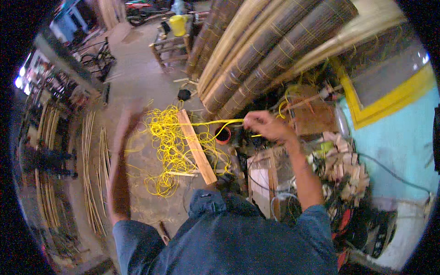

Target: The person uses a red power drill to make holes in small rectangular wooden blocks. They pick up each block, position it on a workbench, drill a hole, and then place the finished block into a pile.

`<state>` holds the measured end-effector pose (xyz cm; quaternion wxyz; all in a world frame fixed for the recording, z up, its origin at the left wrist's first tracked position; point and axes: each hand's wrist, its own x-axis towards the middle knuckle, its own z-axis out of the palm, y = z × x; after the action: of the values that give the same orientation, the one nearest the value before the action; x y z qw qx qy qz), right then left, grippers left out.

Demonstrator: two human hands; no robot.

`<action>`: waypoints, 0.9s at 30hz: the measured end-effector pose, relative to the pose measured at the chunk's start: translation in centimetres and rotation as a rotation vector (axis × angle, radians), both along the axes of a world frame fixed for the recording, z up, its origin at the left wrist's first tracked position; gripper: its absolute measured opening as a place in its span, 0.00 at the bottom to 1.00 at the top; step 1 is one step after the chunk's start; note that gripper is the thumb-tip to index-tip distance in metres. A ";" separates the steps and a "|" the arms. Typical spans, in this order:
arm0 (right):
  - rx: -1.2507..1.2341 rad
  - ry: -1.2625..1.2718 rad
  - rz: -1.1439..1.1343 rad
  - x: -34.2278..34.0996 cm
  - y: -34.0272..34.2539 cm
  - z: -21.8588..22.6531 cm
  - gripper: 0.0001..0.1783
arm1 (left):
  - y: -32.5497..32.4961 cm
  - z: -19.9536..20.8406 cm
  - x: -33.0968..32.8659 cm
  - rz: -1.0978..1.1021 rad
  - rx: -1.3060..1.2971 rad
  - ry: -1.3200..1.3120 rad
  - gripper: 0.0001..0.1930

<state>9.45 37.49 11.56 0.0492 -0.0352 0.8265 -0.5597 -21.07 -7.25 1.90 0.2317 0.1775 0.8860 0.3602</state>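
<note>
My right hand [265, 124] is closed on a bunch of yellow cord [215, 122], which runs left from my fingers across the top of a wooden board [197, 147]. Smeared by motion, my left hand [134, 115] is at the left edge of a tangled heap of yellow cord [165, 133]; its fingers are too blurred to read. Loops of the heap spread over the floor and around the board, which lies tilted in front of me. Short cord ends dangle below my right hand.
Tall rolled bamboo blinds [270, 55] lean at the upper right. Cut wood blocks [343, 169] are piled on the right, near a turquoise wall [394, 156]. Long thin sticks [89, 169] lie at left. A yellow bucket [178, 25] stands on a small table behind.
</note>
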 end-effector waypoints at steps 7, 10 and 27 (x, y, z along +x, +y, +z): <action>0.179 0.103 0.015 -1.5 -4.4 -1.6 0.14 | 21.2 9.6 21.0 -0.562 0.296 -0.107 0.21; 0.079 -0.072 0.148 0.6 -3.4 -0.5 0.16 | 18.9 9.0 21.3 -0.521 0.390 -0.071 0.19; 0.079 -0.028 0.031 -0.9 -3.4 -1.6 0.14 | 14.8 4.9 17.0 -0.362 0.410 0.028 0.13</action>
<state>8.58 34.14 9.95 0.0706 -0.0381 0.8466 -0.5261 -4.03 7.59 6.82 0.2393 0.3809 0.7516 0.4824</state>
